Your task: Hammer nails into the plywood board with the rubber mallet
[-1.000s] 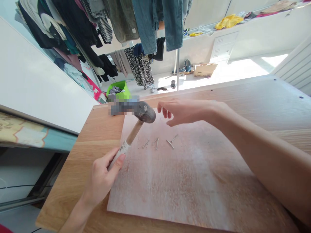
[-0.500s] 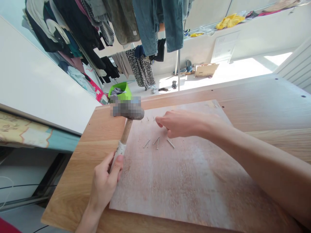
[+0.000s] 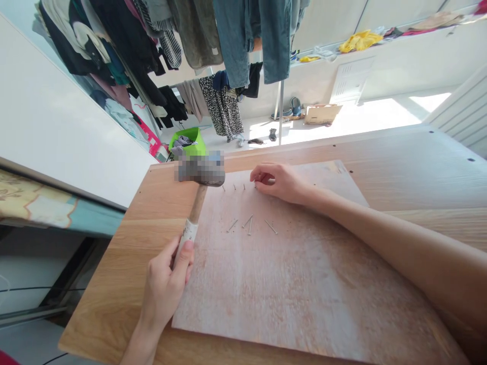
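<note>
Pixel blocks blur most of the head of the hammer (image 3: pixel 198 204), left of centre, so its shape there cannot be read. The left hand (image 3: pixel 165 279) covers the lower handle, and the left forearm runs out at the bottom edge. Upper middle, a nail (image 3: pixel 255 185) at the fingertips of the right hand (image 3: pixel 281 181) shows only as a sliver — too small to tell how the fingers meet it. The right forearm (image 3: pixel 399 258) leaves at the right edge, hiding part of the board (image 3: pixel 266 284), itself cropped at the bottom. The top edge cuts the jeans (image 3: pixel 276 43); a red patch (image 3: pixel 5 359), lower left corner — unidentifiable.
</note>
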The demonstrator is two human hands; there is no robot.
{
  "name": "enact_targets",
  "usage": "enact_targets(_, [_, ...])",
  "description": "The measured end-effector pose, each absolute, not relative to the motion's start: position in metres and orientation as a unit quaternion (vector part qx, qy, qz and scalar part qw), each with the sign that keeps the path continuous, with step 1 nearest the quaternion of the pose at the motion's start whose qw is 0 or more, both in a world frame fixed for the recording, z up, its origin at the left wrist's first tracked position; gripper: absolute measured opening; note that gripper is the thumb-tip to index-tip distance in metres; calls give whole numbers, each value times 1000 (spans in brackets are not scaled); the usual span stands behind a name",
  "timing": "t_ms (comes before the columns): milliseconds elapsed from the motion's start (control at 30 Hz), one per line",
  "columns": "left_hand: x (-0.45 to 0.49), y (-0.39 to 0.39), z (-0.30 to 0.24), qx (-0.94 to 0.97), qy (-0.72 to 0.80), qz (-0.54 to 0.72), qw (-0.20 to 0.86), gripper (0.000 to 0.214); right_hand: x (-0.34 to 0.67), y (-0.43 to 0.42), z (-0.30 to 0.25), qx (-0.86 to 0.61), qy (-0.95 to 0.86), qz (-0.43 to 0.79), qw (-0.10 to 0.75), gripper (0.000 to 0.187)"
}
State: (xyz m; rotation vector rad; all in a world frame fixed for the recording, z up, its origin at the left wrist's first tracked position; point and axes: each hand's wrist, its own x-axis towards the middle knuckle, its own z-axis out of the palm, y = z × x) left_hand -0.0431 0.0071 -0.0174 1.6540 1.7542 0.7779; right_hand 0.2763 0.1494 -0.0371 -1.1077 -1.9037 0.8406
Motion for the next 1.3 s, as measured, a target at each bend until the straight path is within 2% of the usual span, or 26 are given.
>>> enact_targets(233, [-42, 6, -17, 626, 662, 284, 299, 45, 276, 142, -39, -432, -777, 244, 388, 10])
enact_targets(400, [-43, 7, -17, 628, 664, 280, 294, 45, 278, 140, -37, -437, -780, 229, 385, 6])
enact_targets(733, [-32, 3, -10, 617, 676, 291, 280, 46, 276, 140, -36, -448, -803, 203, 337, 16])
enact_targets(1000, [-39, 7, -14, 639, 662, 275, 281, 44, 276, 142, -39, -451, -784, 248, 346, 19])
enact_targets(1300, [-38, 4, -11, 634, 650, 285, 308, 41, 277, 144, -39, -454, -760, 291, 363, 36])
